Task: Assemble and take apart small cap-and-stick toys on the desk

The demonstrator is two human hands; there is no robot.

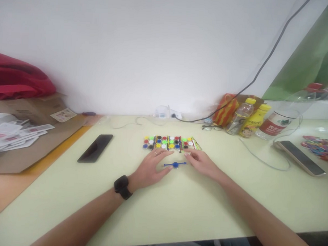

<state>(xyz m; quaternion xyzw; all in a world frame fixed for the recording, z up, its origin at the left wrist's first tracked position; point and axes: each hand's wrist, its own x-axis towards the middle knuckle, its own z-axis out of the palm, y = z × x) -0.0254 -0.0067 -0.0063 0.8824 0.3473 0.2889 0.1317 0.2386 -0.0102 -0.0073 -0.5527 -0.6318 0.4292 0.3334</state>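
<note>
Rows of small coloured discs (164,141) in red, blue, yellow, green, white and black lie on the table, with thin coloured sticks between some of them. My left hand (153,165) is open at their near edge, thumb and fingers spread apart. Just beyond its thumb tip lies a blue disc with a blue arrow-shaped stick across it (175,165); I cannot tell whether the thumb touches it. Opposite, my right hand (200,162) has bent fingers apart, the index tip close to the near right discs. Nothing shows between its fingers.
A dark phone (95,148) lies at left, another phone (301,158) at right. Bottles (275,124) stand at the back right, near a pile of colourful small pieces (320,146). Cardboard (43,139) with white packets is far left. A black cable (252,81) hangs along the wall.
</note>
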